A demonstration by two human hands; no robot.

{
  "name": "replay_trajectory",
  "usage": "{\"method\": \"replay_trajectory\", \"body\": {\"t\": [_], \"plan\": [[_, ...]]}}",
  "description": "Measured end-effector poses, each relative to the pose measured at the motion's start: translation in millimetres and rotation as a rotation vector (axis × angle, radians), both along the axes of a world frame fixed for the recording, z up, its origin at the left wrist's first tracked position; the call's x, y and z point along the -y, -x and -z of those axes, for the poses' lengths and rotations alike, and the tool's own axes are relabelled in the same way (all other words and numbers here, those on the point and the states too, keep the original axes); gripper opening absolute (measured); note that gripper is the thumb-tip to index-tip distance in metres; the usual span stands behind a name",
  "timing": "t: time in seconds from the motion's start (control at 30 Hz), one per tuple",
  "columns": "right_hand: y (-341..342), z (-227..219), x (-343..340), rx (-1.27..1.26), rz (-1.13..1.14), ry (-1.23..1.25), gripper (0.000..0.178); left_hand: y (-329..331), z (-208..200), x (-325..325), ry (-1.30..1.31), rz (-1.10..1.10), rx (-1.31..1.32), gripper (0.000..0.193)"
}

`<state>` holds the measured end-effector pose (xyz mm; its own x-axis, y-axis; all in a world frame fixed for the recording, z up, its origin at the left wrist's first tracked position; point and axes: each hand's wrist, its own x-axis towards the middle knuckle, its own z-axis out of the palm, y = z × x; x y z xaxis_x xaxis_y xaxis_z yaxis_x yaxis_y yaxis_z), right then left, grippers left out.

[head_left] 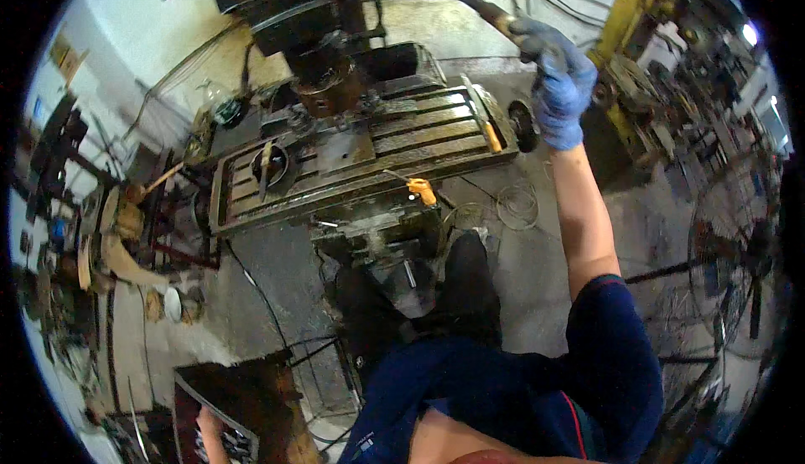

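Observation:
My right hand (560, 86), in a blue glove, is raised at the upper right. Its fingers wrap round the end of a long lever handle (493, 16), which runs up and left toward the dark head of a milling machine (289, 23). At the lower left edge, bare skin of what looks like my left hand (211, 435) shows at a dark metal box (189, 397) with small metal pieces in it. Its fingers cannot be made out. Below the machine's spindle lies the slotted table (411, 132), with a flat metal plate (345, 155) on it.
An orange-handled air gun (422, 190) rests at the table's front edge. An orange-handled tool (492, 135) lies at the table's right end. A round black bowl (270, 169) with a brush across it sits on the left. A fan (725, 250) stands at the right.

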<state>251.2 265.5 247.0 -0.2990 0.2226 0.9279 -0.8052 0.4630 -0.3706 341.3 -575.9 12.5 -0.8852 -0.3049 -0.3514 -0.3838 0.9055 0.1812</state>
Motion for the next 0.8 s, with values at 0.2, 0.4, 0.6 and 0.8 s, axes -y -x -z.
{"method": "replay_trajectory", "body": {"t": [0.2,0.4,0.6,0.8], "plan": [[4.7,-10.5,-6.3,0.008,0.018,0.043,0.022,14.0,7.2,-26.7,0.225,0.011,-0.041,0.037],[20.5,-61.0,-17.8,-0.158,0.036,-0.128,0.032,32.3,14.1,-50.0,0.311,0.011,-0.053,0.040],[85.2,-159.0,-81.4,-0.225,-0.254,-0.330,0.019,25.3,14.8,-39.4,0.327,0.011,-0.062,0.042],[4.8,-52.0,-33.0,-0.412,0.545,-0.197,0.028,-2.2,8.8,-15.7,0.328,-0.004,-0.058,0.045]]}}
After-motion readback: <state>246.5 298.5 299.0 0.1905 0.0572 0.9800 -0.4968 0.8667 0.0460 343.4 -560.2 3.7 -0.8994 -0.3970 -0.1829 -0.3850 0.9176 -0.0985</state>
